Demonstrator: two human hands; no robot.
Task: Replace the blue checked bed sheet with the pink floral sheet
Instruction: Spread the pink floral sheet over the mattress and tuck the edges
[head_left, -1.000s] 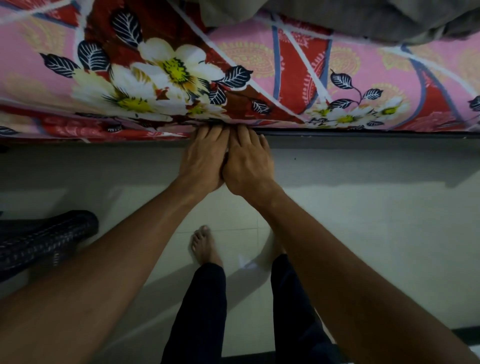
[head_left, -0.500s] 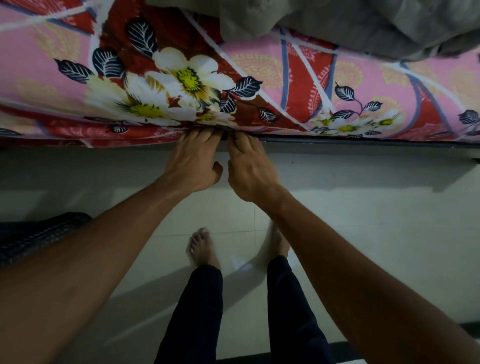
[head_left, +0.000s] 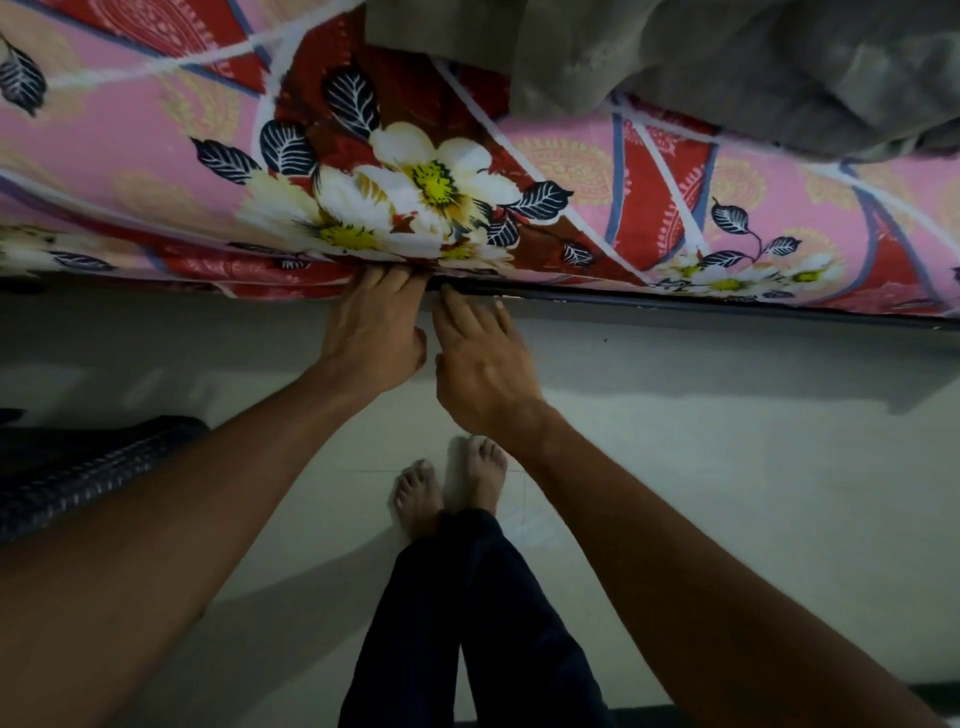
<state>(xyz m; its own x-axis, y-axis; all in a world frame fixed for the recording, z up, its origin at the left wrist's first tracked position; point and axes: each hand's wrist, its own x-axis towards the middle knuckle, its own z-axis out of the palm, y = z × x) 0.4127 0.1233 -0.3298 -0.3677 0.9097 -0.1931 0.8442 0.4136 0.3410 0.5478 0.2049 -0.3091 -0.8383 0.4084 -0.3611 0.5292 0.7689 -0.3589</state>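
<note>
At the far left a dark woven object (head_left: 78, 478) sits low on the floor (head_left: 727, 493), cut off by the frame. You cannot tell whether it is a basket or what it holds. The floor is pale tile, dimly lit, with the bed's shadow across it.

Across the top runs the bed, with the pink sheet (head_left: 130, 140) spread over the mattress and down its near side. At far left its lower edge is bunched in red folds.

Your left hand (head_left: 371, 332) reaches to that lower edge. Its fingers are straight and together, the tips hidden under the cloth. Just beside it, your right hand (head_left: 485, 369) lies flat with its fingers straight and slightly apart, holding nothing. Its tips are at the dark rail (head_left: 701, 304) that runs right beneath the sheet.

Below the hands, your bare feet (head_left: 452, 483) stand close together on the tile, under dark trousers (head_left: 467, 623).

At top right a grey blanket (head_left: 727, 62) lies heaped on the sheet.
</note>
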